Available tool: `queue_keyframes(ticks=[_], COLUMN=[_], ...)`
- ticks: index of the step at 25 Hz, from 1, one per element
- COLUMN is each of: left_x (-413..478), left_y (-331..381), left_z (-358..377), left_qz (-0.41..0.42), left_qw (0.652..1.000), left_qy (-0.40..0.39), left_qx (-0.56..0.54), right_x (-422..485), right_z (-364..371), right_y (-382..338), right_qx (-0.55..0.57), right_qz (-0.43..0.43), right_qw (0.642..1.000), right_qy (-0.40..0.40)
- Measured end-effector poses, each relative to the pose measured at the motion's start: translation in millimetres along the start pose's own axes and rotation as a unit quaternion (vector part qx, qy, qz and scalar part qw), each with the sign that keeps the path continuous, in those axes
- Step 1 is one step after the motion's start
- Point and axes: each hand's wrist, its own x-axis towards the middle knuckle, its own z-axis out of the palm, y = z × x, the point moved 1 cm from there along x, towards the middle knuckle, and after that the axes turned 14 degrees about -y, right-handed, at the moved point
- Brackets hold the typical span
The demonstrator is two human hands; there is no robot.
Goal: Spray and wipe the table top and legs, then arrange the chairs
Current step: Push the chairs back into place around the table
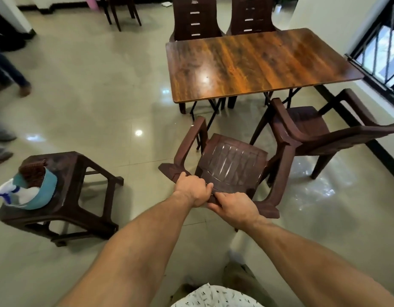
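A brown plastic armchair (230, 161) stands in front of me, facing the glossy wooden table (253, 63). My left hand (195, 190) and my right hand (232, 207) both grip the top edge of its backrest, close together. A second brown armchair (311, 127) stands to its right, near the table's front right corner. Two high-backed brown chairs (197, 18) stand tucked in at the table's far side. The table's dark folding legs show below its front edge.
A brown plastic stool (80, 180) at my left carries a blue basin (46, 191) with a spray bottle (8, 191) and a brown cloth (34, 171). People's legs and shoes (12, 85) are at the far left. A barred window (382, 52) lines the right wall.
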Motion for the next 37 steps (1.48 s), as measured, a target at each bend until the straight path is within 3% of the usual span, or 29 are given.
queue_keyframes(ticks=[9,16,24,31,37], left_x=[39,107,156,162,162], left_y=[52,112,149,145,155], left_z=[-20,-73,-98,-102,-104], left_qz=[-0.043,-0.042,-0.018,-0.004,-0.022], left_qw=[0.996,0.988,0.986,0.988,0.990], left_qy=[0.028,0.106,0.106,0.093,0.092], left_qx=[-0.068,-0.104,-0.128,-0.125,-0.101], right_x=[19,35,45,55,45], right_z=[-22,-47,-58,-66,-74], right_y=[115,232,304,316,353], right_qx=[-0.048,-0.060,-0.012,-0.007,-0.045], right_qz=[-0.145,-0.075,0.000,0.005,-0.061], right_qw=[0.988,0.995,0.999,1.000,0.995], right_qy=[-0.007,-0.007,-0.048,-0.007,-0.065])
